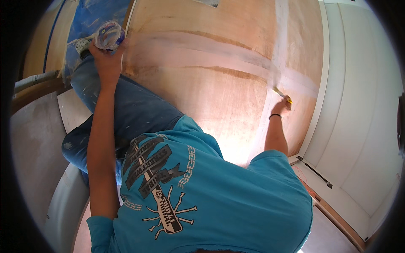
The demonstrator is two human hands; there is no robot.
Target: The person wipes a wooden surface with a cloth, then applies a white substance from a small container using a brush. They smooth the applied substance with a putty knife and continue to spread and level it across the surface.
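Note:
At the upper left my left hand (107,59) is wrapped round a clear plastic tub (110,34) with a coloured label. Its contents are hard to make out. On the right, my right hand (282,109) grips a paintbrush (278,91) with a yellow handle end. The bristles are blurred and lie at or close to the pale vertical band on a plywood panel (211,99). Whitish bands of coating cross the panel, one running sideways and one upright, meeting near the brush.
Blue sheeting (95,19) hangs at the upper left beside a blue cord (52,36). A white panelled surface (358,105) rises on the right, with a black strut (314,173) below it. My bent legs in jeans (135,99) lie at the left.

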